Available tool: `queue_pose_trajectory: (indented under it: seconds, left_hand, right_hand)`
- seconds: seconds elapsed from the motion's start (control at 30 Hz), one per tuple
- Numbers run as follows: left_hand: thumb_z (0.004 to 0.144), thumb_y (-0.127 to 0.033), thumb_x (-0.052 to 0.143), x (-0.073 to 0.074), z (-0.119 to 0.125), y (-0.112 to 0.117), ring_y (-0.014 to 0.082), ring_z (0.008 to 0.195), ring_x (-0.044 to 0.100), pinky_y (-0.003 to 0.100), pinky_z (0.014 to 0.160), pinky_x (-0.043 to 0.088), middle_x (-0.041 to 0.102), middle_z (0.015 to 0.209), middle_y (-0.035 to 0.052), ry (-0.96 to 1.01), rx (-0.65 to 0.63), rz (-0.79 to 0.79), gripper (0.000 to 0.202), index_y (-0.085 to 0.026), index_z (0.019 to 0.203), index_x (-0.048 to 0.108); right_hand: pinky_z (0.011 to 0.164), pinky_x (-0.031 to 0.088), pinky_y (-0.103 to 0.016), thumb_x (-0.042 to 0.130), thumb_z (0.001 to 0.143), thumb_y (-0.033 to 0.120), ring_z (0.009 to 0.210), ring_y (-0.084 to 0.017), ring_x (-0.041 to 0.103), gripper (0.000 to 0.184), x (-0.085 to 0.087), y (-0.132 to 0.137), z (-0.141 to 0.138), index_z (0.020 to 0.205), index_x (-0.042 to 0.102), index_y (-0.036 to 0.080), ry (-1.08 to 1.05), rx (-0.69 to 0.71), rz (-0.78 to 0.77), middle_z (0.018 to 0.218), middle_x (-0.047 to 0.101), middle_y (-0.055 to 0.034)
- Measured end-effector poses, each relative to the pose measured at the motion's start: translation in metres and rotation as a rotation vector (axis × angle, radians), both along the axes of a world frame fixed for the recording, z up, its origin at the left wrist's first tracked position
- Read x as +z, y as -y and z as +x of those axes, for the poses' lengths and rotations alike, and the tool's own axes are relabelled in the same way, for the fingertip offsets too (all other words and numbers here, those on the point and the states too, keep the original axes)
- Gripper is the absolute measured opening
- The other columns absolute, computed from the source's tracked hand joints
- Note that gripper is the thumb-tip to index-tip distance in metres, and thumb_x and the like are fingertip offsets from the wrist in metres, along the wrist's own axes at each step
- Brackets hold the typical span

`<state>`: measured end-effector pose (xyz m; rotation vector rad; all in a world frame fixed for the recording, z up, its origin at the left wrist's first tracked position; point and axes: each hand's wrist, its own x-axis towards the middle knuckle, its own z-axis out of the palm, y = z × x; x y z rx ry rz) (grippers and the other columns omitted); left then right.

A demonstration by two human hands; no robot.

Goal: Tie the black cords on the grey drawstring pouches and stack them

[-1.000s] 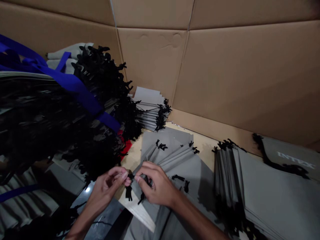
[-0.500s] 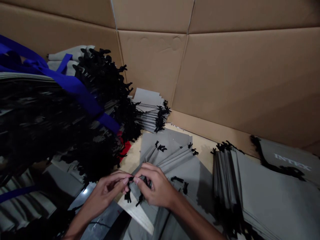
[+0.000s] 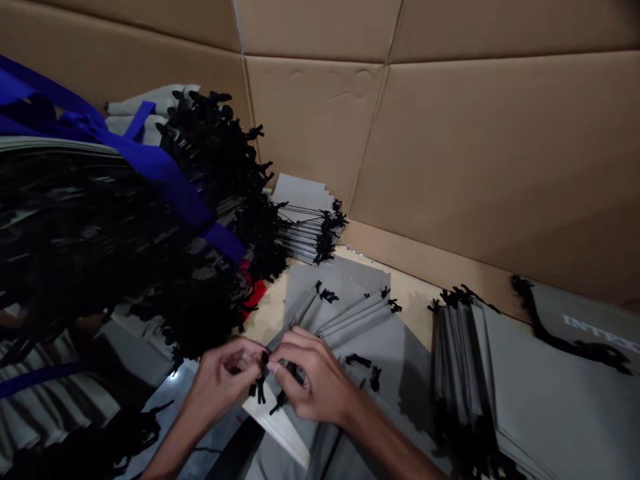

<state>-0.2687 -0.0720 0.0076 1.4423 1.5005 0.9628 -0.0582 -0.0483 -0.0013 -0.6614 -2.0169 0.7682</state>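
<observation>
L hand (image 3: pixel 225 373) and R hand (image 3: pixel 313 380) are both closed in a tight pinch, just beside each other, w/ black drawstring cords (image 3: pixel 263 377) gripped btwn the fingertips. Short cord ends hang below the hands. Exact no. of cords held: can't tell.

Right under the hands, a fan of grey drawstring bags (image 3: pixel 350 340) lies overlapped on the table, its cord ends bunched along the top edges and the held cords running from this fan. A pale wood strip (image 3: pixel 277 430) sticks out below the R wrist, next to a dark glossy sheet (image 3: pixel 170 407) at lower L.

To the R, a thick stack of grey bags (image 3: pixel 550 400) sits w/ black cords massed on its L edge. Past it lies a single bag printed INTEX (image 3: pixel 585 327), partly cut off by the frame edge.

To the L, a big heap of bags w/ black cords (image 3: pixel 125 267) rises high, a blue strap (image 3: pixel 160 177) across its top and a red piece (image 3: pixel 253 290) at its foot. Pale bags (image 3: pixel 150 107) show behind it.

Farther on, a small neat stack of grey bags (image 3: pixel 305 223) sits in the corner against the cardboard wall (image 3: pixel 475 133), on the light wood tabletop (image 3: pixel 410 287).
</observation>
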Motion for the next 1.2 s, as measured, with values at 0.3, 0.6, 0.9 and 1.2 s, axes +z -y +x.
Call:
queue_pose_trajectory:
  seconds: [0.3, 0.6, 0.9, 1.2]
  left_hand:
    - [0.070, -0.028, 0.077, 0.000, 0.004, -0.004, 0.0168, 0.061, 0.065, 0.024, 0.061, 0.051, 0.071, 0.064, -0.0011, 0.050, 0.042, -0.042, 0.012, -0.018, 0.075, 0.081]
    - [0.075, -0.040, 0.082, -0.002, 0.003, -0.003, 0.0173, 0.054, 0.063, 0.025, 0.052, 0.051, 0.068, 0.060, -0.0011, 0.089, 0.054, -0.053, 0.024, -0.017, 0.083, 0.081]
    - [0.093, -0.054, 0.081, 0.005, -0.008, 0.005, 0.0149, 0.056, 0.059, 0.021, 0.051, 0.046, 0.063, 0.061, -0.0029, 0.176, -0.153, -0.038, 0.055, -0.021, 0.137, 0.076]
    - [0.081, -0.050, 0.090, -0.018, -0.005, 0.004, 0.0065, 0.034, 0.051, 0.017, 0.032, 0.032, 0.075, 0.075, 0.0029, 0.209, -0.002, 0.001, 0.037, -0.020, 0.101, 0.090]
  right_hand:
    - [0.078, 0.048, -0.033, 0.055, 0.104, 0.019, 0.086, -0.020, 0.064, 0.019, -0.001, 0.001, -0.001, 0.093, 0.070, 0.022, 0.018, -0.017, -0.011, 0.089, 0.070, -0.0045]
    - [0.083, 0.052, -0.031, 0.057, 0.104, 0.021, 0.087, -0.020, 0.065, 0.014, -0.001, 0.000, -0.003, 0.095, 0.069, 0.022, 0.009, -0.039, -0.027, 0.090, 0.069, -0.0039]
    - [0.091, 0.053, -0.031, 0.053, 0.109, 0.026, 0.094, -0.020, 0.066, 0.017, -0.002, 0.001, -0.004, 0.099, 0.067, 0.023, -0.030, -0.045, -0.064, 0.095, 0.068, -0.0040]
    - [0.087, 0.051, -0.029, 0.053, 0.112, 0.030, 0.091, -0.018, 0.064, 0.022, -0.003, 0.002, -0.005, 0.100, 0.070, 0.022, -0.023, -0.044, -0.097, 0.091, 0.066, -0.0029]
